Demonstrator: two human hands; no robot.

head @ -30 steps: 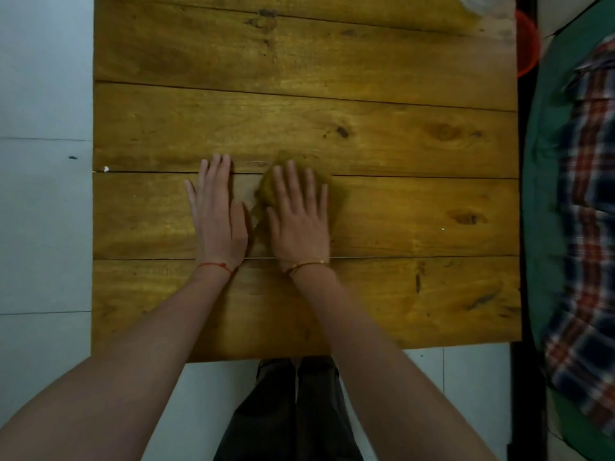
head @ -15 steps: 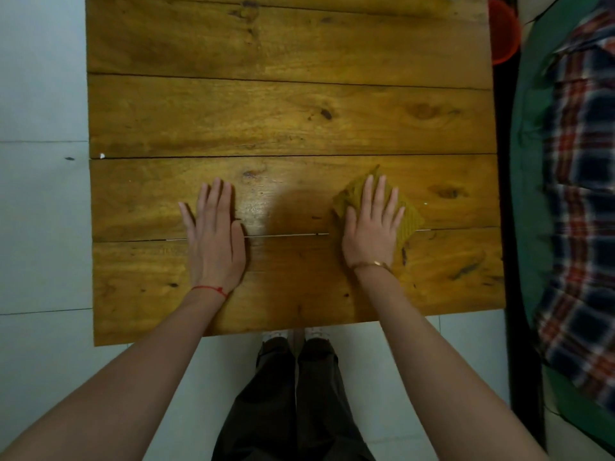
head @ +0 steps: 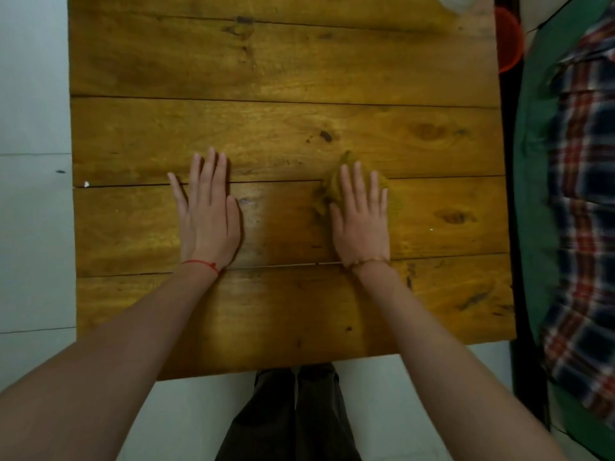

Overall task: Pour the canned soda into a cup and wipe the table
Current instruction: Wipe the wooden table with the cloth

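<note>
A wooden plank table point(head: 286, 78) fills the view. My right hand point(head: 362, 221) lies flat with straight fingers on a mustard-yellow cloth point(head: 332, 188), pressing it onto the table right of centre. The cloth shows above and left of the fingers. My left hand point(head: 208, 217) rests flat on the bare wood to the left, fingers straight. A clear cup point(head: 457, 3) is cut off by the top edge at the table's far right corner. No soda can is in view.
A red round object point(head: 509, 41) sits just off the table's right edge at the back. Green fabric point(head: 535, 161) and a plaid cloth point(head: 585, 201) lie along the right side. White floor tiles point(head: 33, 94) run along the left.
My right hand has slid the cloth from beside my left hand out to the right, then slightly back left and away from me. My left hand has stayed flat on the table.
</note>
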